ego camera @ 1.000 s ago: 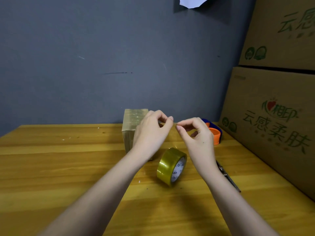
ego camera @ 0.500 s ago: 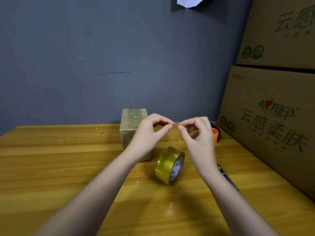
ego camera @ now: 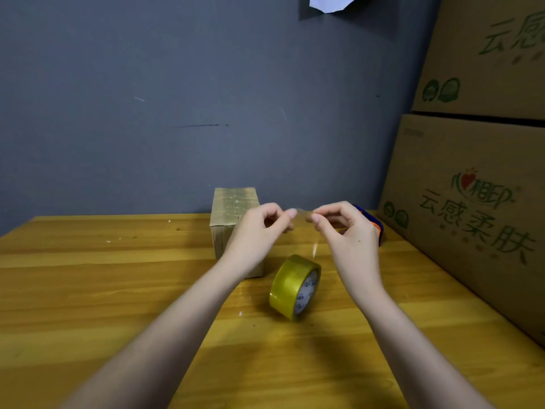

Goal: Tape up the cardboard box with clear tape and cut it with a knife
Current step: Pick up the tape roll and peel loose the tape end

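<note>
The light is soft and moderately bright, falling from above and in front. The wooden table shows broad pale sheen bands, and the tape roll carries a small glossy highlight. Faint shadows lie under the forearms and beside the roll. The grey wall is evenly lit and dull. Wide-angle distortion tilts the stacked cartons at the right edge. Detail is slightly soft throughout.

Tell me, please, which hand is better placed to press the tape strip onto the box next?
Probably left. The left hand pinches the strip directly in front of the box; the right hand pinches the other end farther away, above the roll.
</note>
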Motion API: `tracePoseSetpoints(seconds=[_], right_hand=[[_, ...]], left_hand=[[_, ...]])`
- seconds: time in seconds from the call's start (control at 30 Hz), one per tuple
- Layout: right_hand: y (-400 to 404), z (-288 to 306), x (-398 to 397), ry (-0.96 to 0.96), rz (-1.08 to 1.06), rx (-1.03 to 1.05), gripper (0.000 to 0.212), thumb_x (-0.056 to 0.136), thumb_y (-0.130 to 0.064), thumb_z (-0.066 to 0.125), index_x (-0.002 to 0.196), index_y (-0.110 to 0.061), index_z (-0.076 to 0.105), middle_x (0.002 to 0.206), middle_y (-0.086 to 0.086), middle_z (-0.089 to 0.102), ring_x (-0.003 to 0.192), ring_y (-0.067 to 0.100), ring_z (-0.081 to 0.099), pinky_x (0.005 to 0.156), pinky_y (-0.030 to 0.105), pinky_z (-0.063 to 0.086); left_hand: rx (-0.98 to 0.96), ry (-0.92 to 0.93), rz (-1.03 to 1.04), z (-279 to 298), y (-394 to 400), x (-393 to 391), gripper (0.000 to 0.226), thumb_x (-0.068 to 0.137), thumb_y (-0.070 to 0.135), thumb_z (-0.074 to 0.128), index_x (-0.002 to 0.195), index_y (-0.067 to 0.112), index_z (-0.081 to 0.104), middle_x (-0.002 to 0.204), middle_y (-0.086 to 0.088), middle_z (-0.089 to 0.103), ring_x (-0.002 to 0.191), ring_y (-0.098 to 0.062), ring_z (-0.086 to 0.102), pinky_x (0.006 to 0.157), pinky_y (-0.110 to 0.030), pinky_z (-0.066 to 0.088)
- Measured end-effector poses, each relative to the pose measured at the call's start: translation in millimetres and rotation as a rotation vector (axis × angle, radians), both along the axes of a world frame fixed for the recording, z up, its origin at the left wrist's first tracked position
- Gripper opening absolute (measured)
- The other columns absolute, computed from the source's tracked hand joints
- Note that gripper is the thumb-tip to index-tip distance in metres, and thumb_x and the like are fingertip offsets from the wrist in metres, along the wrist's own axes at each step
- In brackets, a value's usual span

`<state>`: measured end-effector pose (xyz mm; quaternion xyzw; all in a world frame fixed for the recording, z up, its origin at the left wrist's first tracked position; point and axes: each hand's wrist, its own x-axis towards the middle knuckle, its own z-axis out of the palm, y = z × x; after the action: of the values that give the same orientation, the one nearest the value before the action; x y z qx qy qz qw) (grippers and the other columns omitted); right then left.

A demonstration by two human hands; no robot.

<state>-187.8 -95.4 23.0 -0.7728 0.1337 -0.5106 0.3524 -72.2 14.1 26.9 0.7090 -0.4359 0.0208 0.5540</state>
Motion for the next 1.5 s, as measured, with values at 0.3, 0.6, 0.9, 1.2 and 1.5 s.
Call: tracePoseSetpoints(seconds=[0.3,0.6,0.9,1.2,1.5], right_hand=[[-14.6,3.1,6.9,0.067,0.019,0.111,0.009,0.087,-0.015,0.061,0.094,-0.020,0.061,0.081,-0.005,0.072,0.078,0.011,0.070,0.076,0.043,0.058],[-26.9,11.6,7.5,0.144,-0.049,0.025,0.004,0.085,-0.026,0.066,0.084,-0.023,0.070,0.075,-0.012,0.067,0.072,0.010,0.066,0.072,0.034,0.057],[-43.6,-6.1,4.9,0.138,0.036,0.198,0.010,0.086,-0.019,0.065,0.088,-0.012,0.072,0.081,-0.004,0.068,0.072,0.005,0.059,0.066,0.019,0.049],[-32.1,-26.4,11.2,0.274,0.323,0.575,0.015,0.086,-0.027,0.064,0.094,-0.017,0.073,0.076,-0.010,0.066,0.074,0.007,0.056,0.067,0.023,0.044],[-23.6,-40.7,15.5,0.333,0.516,0.851,0.015,0.087,-0.029,0.062,0.095,-0.019,0.069,0.094,0.008,0.060,0.092,0.023,0.052,0.086,0.038,0.041]], left_hand=[[0.592,0.170,0.025,-43.5,-8.0,-11.1,0.049,0.087,0.059,0.042,0.114,0.020,0.055,0.116,-0.001,0.061,0.106,-0.023,0.058,0.093,-0.037,0.047],[0.262,0.671,-0.348,-48.9,-11.4,-26.9,0.030,0.090,0.030,0.059,0.105,0.004,0.061,0.088,-0.012,0.073,0.070,-0.017,0.067,0.068,-0.024,0.055],[-0.045,0.440,-0.289,-53.9,8.3,-35.5,0.011,0.089,0.016,0.060,0.082,0.008,0.056,0.051,0.002,0.061,0.046,-0.012,0.057,0.048,-0.023,0.047],[-0.178,0.305,-0.223,-48.6,22.3,-38.4,0.020,0.082,0.017,0.068,0.069,0.010,0.055,0.045,0.001,0.056,0.038,-0.011,0.054,0.044,-0.019,0.043],[-0.183,0.264,-0.195,-47.9,23.5,-42.4,0.021,0.077,0.018,0.070,0.066,0.008,0.055,0.044,0.003,0.054,0.038,-0.010,0.053,0.042,-0.016,0.041]])
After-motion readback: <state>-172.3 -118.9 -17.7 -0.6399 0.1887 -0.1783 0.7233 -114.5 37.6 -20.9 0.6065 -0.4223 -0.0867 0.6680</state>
